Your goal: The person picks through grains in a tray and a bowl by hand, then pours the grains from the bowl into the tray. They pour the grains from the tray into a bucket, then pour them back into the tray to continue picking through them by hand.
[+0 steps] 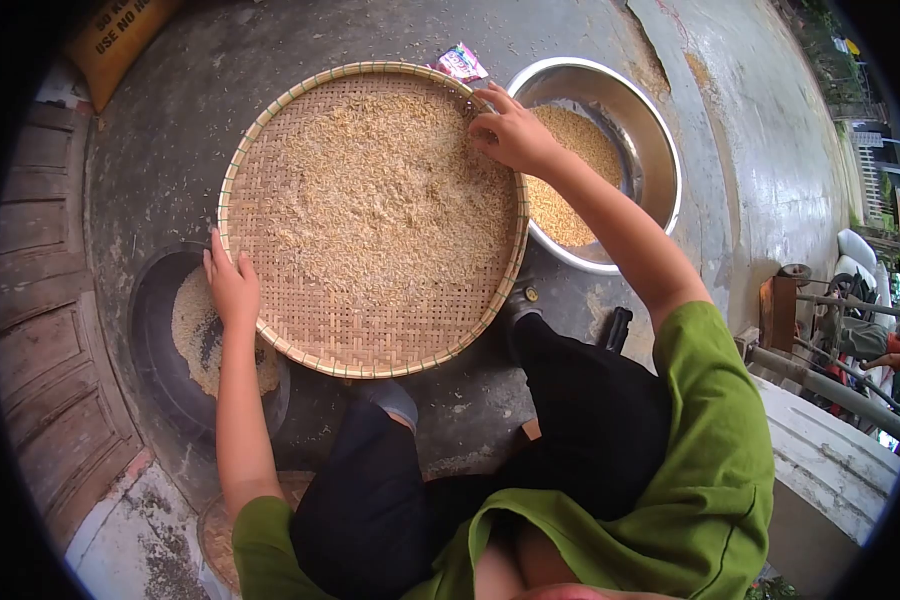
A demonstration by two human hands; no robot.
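A round woven bamboo tray with a layer of pale grain spread over it fills the middle of the view. My left hand rests at the tray's left rim, fingers pointing up along it and nothing visible in them. On the upper right rim lies my right hand, its fingers bent over the edge and the fingertips near the grain; whether it pinches any grain is too small to tell. Right of the tray stands a steel basin with golden grain. At the left is a dark basin holding paler grain, partly behind my left arm.
A small pink packet lies beyond the tray near the steel basin. An orange sack is at the upper left, above wooden doors. Near my knees is another woven tray. A person's hand and a motorbike show at the far right.
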